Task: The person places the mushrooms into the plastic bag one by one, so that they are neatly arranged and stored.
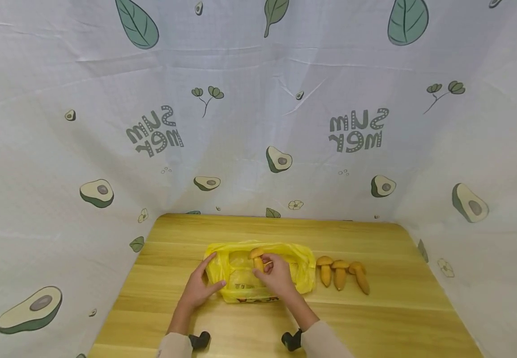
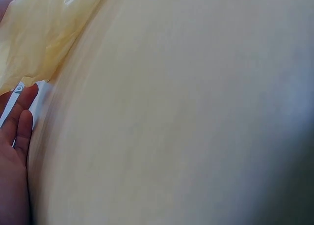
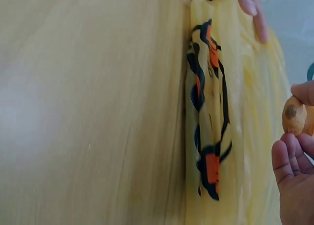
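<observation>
A yellow plastic bag (image 1: 304, 271) lies on the table with its mouth spread wide, facing up. Over the bag's opening, my right hand (image 1: 278, 276) pinches a mushroom (image 1: 257, 254) with a tan cap and thick stem, cap pointing up and away. The right wrist view shows that mushroom's stem end (image 3: 293, 115) between thumb and fingers. My left hand (image 1: 199, 287) rests against the bag's left end, thumb and index finger spread apart along it. Dark and orange print (image 3: 211, 168) marks the bag's near side. The left wrist view catches some fingers (image 2: 24, 129) beside the bag.
Three more mushrooms (image 1: 340, 273) lie in a row just right of the bag. The wooden table (image 1: 374, 318) is bordered by a white cloth (image 1: 249, 124) printed with avocados and leaves. Black wrist mounts (image 1: 291, 341) sit by both sleeves.
</observation>
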Action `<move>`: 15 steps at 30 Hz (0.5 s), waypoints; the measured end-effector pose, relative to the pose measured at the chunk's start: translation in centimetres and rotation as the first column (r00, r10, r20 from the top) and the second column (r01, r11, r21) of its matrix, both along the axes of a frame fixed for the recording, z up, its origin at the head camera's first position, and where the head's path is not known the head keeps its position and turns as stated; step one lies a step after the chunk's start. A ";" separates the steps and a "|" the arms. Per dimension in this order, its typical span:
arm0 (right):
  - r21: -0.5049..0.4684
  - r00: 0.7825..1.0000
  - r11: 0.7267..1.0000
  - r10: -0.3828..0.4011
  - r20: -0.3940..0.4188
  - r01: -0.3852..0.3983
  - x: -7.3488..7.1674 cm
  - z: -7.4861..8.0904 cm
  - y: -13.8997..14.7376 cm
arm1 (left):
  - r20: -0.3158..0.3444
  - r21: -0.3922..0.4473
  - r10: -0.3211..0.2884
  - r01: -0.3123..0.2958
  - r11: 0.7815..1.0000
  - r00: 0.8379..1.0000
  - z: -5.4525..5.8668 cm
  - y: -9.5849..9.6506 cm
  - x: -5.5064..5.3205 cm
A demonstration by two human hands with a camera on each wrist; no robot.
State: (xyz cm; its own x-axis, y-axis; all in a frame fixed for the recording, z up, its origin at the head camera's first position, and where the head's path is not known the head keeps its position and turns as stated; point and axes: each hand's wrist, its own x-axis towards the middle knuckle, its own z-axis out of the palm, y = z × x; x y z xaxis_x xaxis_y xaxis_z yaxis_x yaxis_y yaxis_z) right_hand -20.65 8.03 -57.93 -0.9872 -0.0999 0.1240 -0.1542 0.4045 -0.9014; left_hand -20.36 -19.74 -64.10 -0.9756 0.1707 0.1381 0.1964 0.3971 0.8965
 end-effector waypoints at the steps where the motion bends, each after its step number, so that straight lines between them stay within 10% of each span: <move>1: 0.001 1.000 1.000 0.005 0.003 -0.005 0.0 -0.1 -0.3 | 0.000 -0.001 -0.001 0.001 1.000 1.000 0.0 0.0 0.0; 15: 0.034 0.998 0.999 0.030 0.055 -0.032 -0.5 -1.4 -3.9 | -0.001 -0.074 0.032 -0.032 0.997 0.999 0.7 1.1 -0.3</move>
